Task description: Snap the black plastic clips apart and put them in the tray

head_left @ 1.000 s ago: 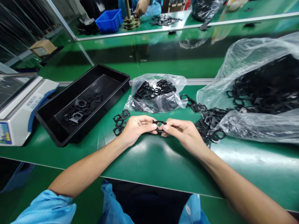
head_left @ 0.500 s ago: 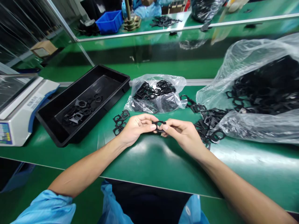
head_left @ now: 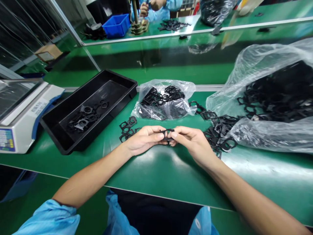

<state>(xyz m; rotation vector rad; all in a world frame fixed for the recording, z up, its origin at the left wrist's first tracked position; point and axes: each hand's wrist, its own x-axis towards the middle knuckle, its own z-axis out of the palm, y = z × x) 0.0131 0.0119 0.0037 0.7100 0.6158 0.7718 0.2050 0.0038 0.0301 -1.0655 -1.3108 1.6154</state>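
Observation:
Both hands meet over the green table [head_left: 156, 169], pinching one small black plastic frame part [head_left: 167, 133] between them. My left hand [head_left: 143, 140] grips its left end with thumb and fingers closed. My right hand [head_left: 193, 140] grips its right end the same way. A few loose black parts [head_left: 126, 125] lie just left of my left hand. A spill of the same parts [head_left: 218, 129] lies right of my right hand, at the mouth of a large clear bag [head_left: 269, 94].
A black tray [head_left: 61, 127] holding several parts sits at the left, next to a weighing scale [head_left: 19, 111]. A small clear bag of parts [head_left: 165, 99] lies behind the hands. Across the far bench, another person's hands [head_left: 151, 6] work near a blue bin [head_left: 116, 24].
My hands have turned the black part slightly between the fingertips; the view has shifted down a little. The far person's hands have moved.

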